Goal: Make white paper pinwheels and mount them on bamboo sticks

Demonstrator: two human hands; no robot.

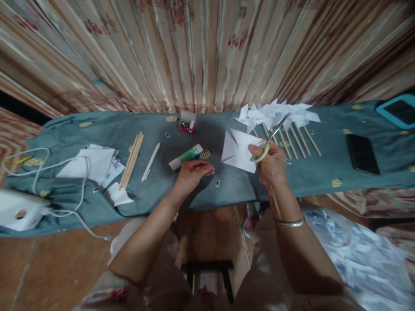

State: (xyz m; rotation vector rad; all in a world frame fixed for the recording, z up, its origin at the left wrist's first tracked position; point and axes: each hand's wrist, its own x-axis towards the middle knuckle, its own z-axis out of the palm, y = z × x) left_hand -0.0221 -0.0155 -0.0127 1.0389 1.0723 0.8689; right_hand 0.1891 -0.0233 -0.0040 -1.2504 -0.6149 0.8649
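My right hand [274,162] is closed around a pair of scissors [266,149] with pale green handles, blades pointing up and away to the right. A white square of paper [238,149] with slits cut inward from its corners sits against that hand, partly covered by the thumb and handle; whether the fingers grip it too, I cannot tell. My left hand [196,170] hovers left of the paper, fingers curled together, and nothing shows in them. Just beyond it lies a green and white glue stick [186,156].
Paper pinwheels [279,114] on sticks lie at the back right, near a black phone [362,154] and a blue-framed tablet [400,111]. Leftward are a small box of pins [187,123], a white pen [151,162], wooden sticks [131,162], paper sheets [90,164] and a white cable [84,185].
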